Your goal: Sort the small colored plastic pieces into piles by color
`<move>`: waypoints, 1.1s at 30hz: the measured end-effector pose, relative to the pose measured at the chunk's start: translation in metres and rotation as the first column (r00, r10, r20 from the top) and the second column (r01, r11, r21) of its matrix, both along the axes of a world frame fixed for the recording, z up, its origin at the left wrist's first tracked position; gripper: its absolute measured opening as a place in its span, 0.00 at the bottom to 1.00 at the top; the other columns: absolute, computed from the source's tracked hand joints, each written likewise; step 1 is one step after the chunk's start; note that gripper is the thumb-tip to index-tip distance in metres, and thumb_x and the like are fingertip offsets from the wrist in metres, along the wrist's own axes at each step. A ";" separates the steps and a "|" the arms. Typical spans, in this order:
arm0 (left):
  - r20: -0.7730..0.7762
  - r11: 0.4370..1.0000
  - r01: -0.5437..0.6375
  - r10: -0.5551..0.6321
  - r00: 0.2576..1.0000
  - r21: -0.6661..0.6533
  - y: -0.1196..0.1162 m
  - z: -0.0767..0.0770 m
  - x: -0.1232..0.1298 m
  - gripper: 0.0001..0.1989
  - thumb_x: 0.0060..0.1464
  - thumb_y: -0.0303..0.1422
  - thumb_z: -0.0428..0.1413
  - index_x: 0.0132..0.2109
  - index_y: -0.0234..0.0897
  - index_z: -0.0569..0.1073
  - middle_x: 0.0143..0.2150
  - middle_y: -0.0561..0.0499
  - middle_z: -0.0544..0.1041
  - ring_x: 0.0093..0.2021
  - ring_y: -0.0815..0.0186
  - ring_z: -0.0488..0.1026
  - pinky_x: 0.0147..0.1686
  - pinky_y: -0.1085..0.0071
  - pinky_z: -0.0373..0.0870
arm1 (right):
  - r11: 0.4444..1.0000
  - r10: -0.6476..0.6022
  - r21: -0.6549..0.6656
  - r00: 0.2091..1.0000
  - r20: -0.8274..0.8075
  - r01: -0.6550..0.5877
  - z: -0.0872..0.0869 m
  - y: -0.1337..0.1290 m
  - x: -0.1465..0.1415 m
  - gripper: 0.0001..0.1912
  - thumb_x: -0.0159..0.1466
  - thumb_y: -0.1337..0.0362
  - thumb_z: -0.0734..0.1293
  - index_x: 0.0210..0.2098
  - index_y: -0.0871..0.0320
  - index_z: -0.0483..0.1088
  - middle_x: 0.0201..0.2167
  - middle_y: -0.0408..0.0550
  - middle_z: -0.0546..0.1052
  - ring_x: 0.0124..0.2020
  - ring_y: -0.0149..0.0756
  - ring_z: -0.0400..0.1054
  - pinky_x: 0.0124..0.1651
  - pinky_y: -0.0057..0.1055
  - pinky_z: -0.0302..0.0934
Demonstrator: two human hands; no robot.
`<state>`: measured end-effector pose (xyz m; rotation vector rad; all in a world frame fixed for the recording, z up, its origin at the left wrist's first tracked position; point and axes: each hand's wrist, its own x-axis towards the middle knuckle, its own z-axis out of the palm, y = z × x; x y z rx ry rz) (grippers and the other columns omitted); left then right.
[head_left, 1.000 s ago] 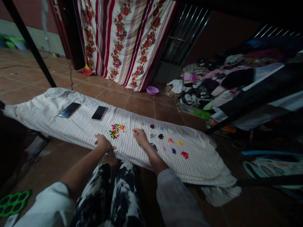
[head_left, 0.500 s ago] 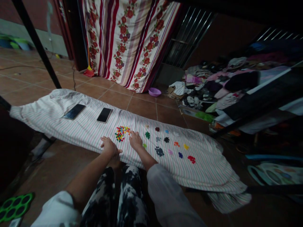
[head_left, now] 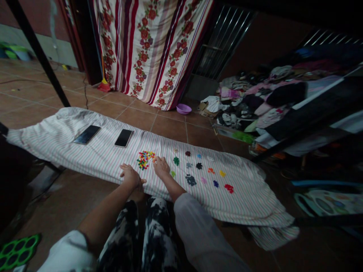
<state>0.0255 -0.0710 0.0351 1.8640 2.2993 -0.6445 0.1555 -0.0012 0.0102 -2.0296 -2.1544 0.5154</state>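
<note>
A mixed pile of small bright-coloured pieces (head_left: 145,160), too small to name exactly, lies on the striped cloth (head_left: 241,204). At the pile's right edge, my right hand (head_left: 161,167) bends down with its fingertips drawn together; whatever is between them is hidden. My left hand (head_left: 131,176) rests on the cloth's near edge, thumb out and fingers apart, holding nothing. To the right, pieces are grouped by colour: a green group (head_left: 176,161), a dark grey group (head_left: 191,180), a black group (head_left: 199,166), a red group (head_left: 228,188) and several others. A light green group (head_left: 172,173) sits beside my right wrist.
Two phones lie on the cloth's left half: a larger phone (head_left: 87,135) and a smaller phone (head_left: 124,138). Beyond it are a floral curtain (head_left: 150,53), a purple basin (head_left: 183,109) and heaped clothes (head_left: 255,94). A dark post (head_left: 39,53) rises at the left.
The view has shifted slightly, moving the cloth and background a little left in the picture. Both hands keep nearly the same places, the right one still at the pile's edge.
</note>
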 end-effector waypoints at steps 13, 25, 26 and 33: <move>0.014 0.998 0.029 -0.028 1.000 -0.049 0.003 0.001 -0.001 0.49 0.51 0.61 0.45 0.62 0.18 0.63 0.64 0.17 0.57 0.61 0.21 0.53 0.38 0.51 0.68 | 1.000 -0.013 0.026 0.993 -0.113 0.016 0.002 -0.007 0.010 0.12 0.68 0.57 0.57 0.48 0.49 0.66 0.49 0.44 0.69 0.48 0.35 0.66 0.44 0.31 0.56; 0.012 0.999 0.041 -0.041 0.999 -0.031 0.007 -0.006 -0.003 0.47 0.47 0.63 0.46 0.58 0.27 0.70 0.62 0.21 0.64 0.61 0.24 0.55 0.47 0.40 0.62 | 0.985 -0.062 0.146 0.975 -0.211 0.094 -0.015 -0.009 0.016 0.08 0.67 0.63 0.59 0.41 0.55 0.68 0.42 0.46 0.75 0.45 0.34 0.68 0.41 0.28 0.56; 0.029 0.999 0.043 -0.043 0.999 -0.013 0.007 -0.007 -0.003 0.46 0.45 0.64 0.47 0.57 0.28 0.72 0.61 0.22 0.65 0.60 0.24 0.56 0.47 0.39 0.62 | 0.983 -0.063 0.154 0.975 -0.213 0.098 -0.015 -0.010 0.016 0.08 0.67 0.63 0.59 0.41 0.55 0.68 0.42 0.46 0.75 0.44 0.34 0.68 0.41 0.28 0.56; 0.072 0.996 0.059 -0.064 0.995 0.060 0.004 -0.008 -0.006 0.51 0.43 0.66 0.44 0.56 0.25 0.73 0.58 0.20 0.68 0.60 0.24 0.57 0.45 0.38 0.63 | 0.978 -0.014 0.199 0.971 -0.238 0.063 -0.015 -0.019 0.018 0.08 0.66 0.65 0.59 0.41 0.58 0.69 0.41 0.48 0.76 0.45 0.34 0.68 0.45 0.28 0.57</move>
